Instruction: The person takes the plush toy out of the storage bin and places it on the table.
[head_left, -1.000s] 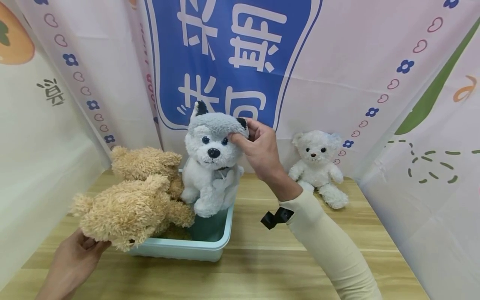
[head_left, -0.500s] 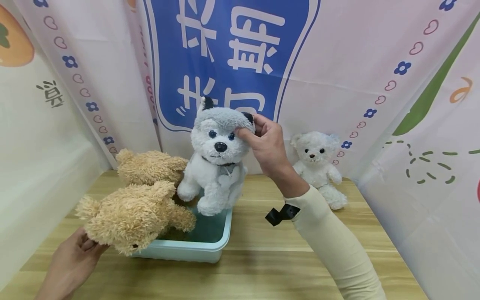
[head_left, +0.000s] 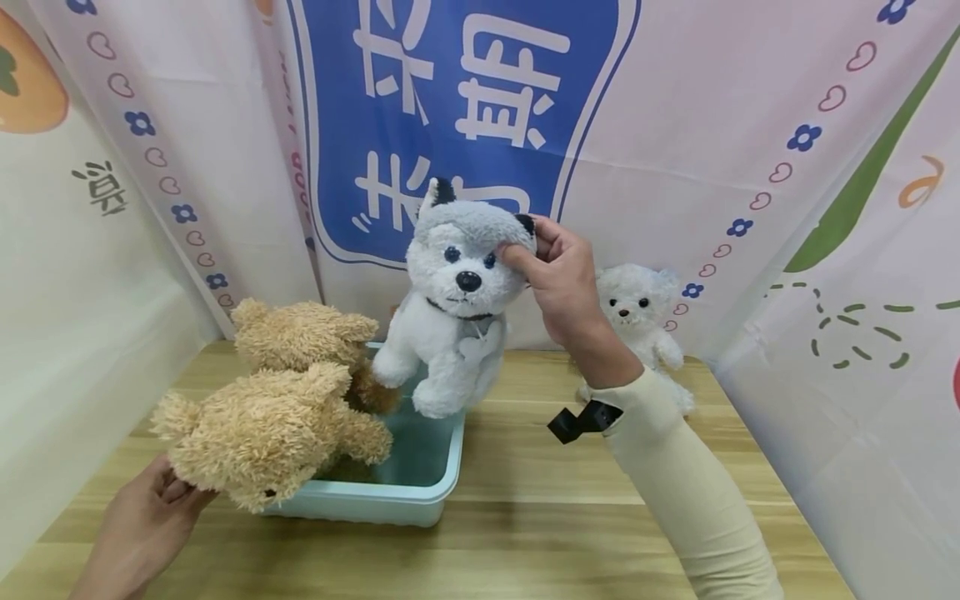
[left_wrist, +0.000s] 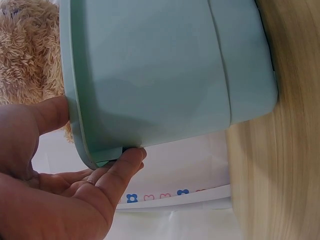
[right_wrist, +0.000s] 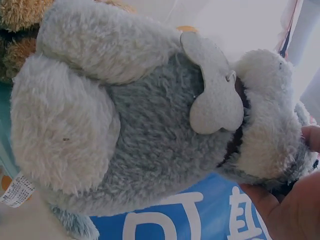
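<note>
My right hand (head_left: 566,279) pinches a grey-and-white plush husky (head_left: 457,333) by the head beside its black-tipped ear. The husky hangs upright over the right part of a light blue plastic bin (head_left: 360,498). In the right wrist view the plush husky (right_wrist: 165,125) shows its grey flank, a bone-shaped tag and a dark collar. My left hand (left_wrist: 75,180) grips the rim at a corner of the bin (left_wrist: 160,70), thumb on top and fingers beneath. Two shaggy tan plush toys, a nearer one (head_left: 255,429) and a farther one (head_left: 300,333), lean out of the bin; the nearer partly hides the left hand (head_left: 150,517).
A white teddy bear (head_left: 637,308) sits on the wooden table (head_left: 570,517) at the back right, partly behind my right wrist. Printed cloth (head_left: 690,125) hangs behind the table and along both sides.
My right hand has lifted the husky up and to the right, higher above the bin. The left hand stays at the rim, and the tan toys have shifted only slightly.
</note>
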